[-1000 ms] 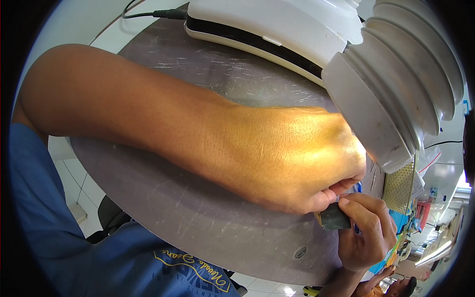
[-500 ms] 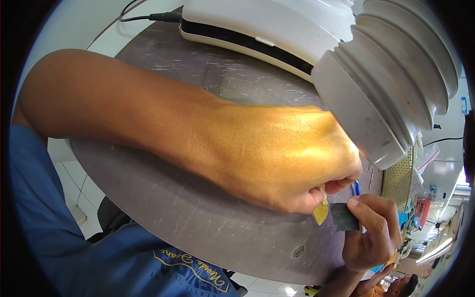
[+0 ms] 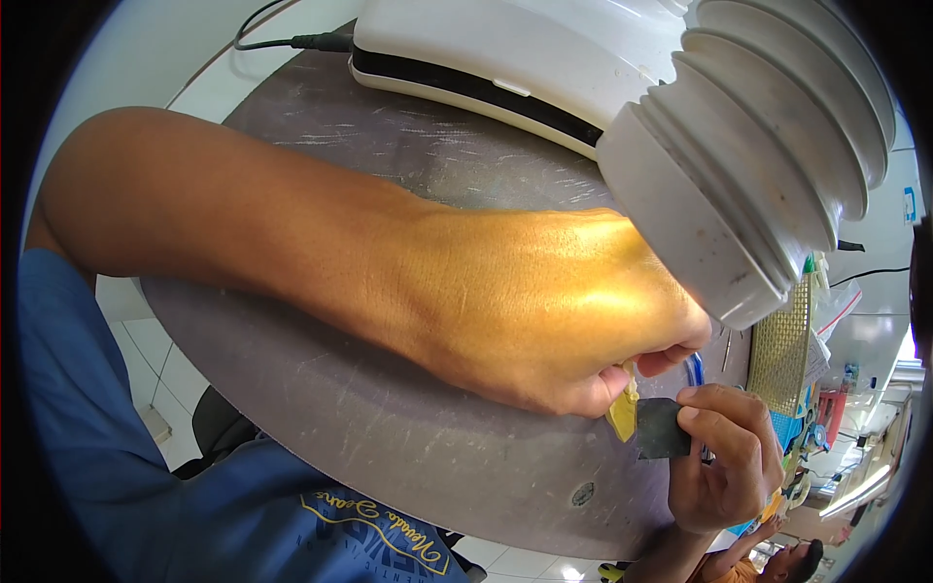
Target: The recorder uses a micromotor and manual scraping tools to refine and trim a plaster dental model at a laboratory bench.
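Machine (image 3: 486,51): on worktop (image 3: 340,398), at far edge
Nozzle (image 3: 724,194): right of Machine
Basket (image 3: 780,348): near right edge
Piece (image 3: 623,419): just left of sheet (image 3: 663,428)

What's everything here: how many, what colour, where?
Table: one, grey, middle
Machine: one, white and black, top centre
Hose: one, pale grey, upper right
Cable: one, black, top left
Small piece: one, yellow, right of centre
Sheet: one, dark grey, right of small piece
Basket: one, gold, right side
Chair: one, black, lower left
Floor: one, white-tiled, lower left
Co-worker: one, orange clothing, lower right
Clutter: uncountable, mixed colours, far right
Shirt: one, blue, lower left
Left grip: one, bare, centre, holding small piece
Right grip: one, bare, lower right, holding sheet
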Available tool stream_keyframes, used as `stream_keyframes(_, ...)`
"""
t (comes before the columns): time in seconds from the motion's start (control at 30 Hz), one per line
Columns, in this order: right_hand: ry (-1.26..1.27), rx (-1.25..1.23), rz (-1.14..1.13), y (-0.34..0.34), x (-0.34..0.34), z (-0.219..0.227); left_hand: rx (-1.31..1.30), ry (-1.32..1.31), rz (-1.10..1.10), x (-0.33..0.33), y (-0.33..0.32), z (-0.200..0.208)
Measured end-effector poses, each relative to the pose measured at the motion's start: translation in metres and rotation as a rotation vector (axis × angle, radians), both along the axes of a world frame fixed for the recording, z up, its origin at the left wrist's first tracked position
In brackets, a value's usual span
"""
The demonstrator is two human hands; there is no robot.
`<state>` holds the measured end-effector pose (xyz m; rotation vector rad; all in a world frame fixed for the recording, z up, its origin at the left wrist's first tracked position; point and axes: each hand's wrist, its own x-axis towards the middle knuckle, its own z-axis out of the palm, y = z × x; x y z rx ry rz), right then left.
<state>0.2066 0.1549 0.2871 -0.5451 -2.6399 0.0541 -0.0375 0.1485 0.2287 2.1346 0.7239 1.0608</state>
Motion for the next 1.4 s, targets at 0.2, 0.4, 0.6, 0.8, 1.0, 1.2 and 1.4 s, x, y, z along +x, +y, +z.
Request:
stream_keyframes(0.2,-0.007,0.012,-0.024,-0.001,0.0,-0.001,0.055,0.002,0.017,0.003,0.001,-0.003)
stream_keyframes(0.4,-0.034,0.026,-0.022,-0.002,-0.003,0.001,0.206,-0.078,0.037,0.004,0.001,-0.012)
stream_keyframes(0.6,-0.029,-0.066,0.04,0.004,-0.004,0.0,0.241,-0.099,0.05,0.007,0.002,-0.013)
stream_keyframes(0.8,-0.026,-0.059,0.047,0.005,-0.006,-0.001,0.21,-0.113,0.037,0.007,0.002,-0.012)
stream_keyframes(1.0,-0.029,-0.064,0.03,0.006,-0.009,-0.002,0.189,0.056,0.015,0.003,-0.001,-0.01)
stream_keyframes(1.2,0.04,0.022,0.086,0.011,-0.012,-0.007,0.261,-0.146,0.047,0.01,0.004,-0.016)
stream_keyframes(1.4,0.083,0.022,0.081,0.012,-0.008,-0.011,0.196,-0.132,0.082,0.009,-0.003,-0.008)
